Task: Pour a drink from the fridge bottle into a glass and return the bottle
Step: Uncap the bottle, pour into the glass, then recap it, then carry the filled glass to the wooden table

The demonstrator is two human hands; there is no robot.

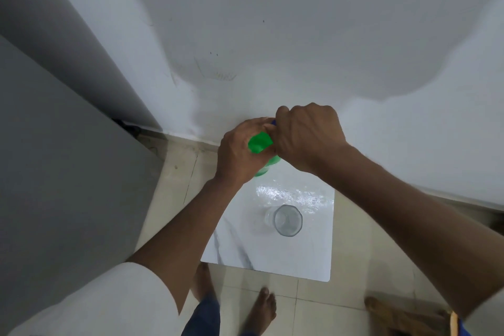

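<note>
A green plastic bottle [260, 142] stands at the far end of a small white marble-patterned table [305, 259]. My left hand [240, 153] wraps around the bottle's upper body. My right hand [308, 136] is closed over the bottle's top, where a sliver of blue cap [273, 122] shows between the fingers. Most of the bottle is hidden by both hands. A clear glass [287, 220] stands upright near the middle of the table, nearer to me than the bottle, and looks empty.
The grey fridge side [62, 172] fills the left. A white wall [272, 35] rises just behind the table. My bare feet [261, 311] stand on beige floor tiles in front of the table. A wooden object [395, 316] lies at the lower right.
</note>
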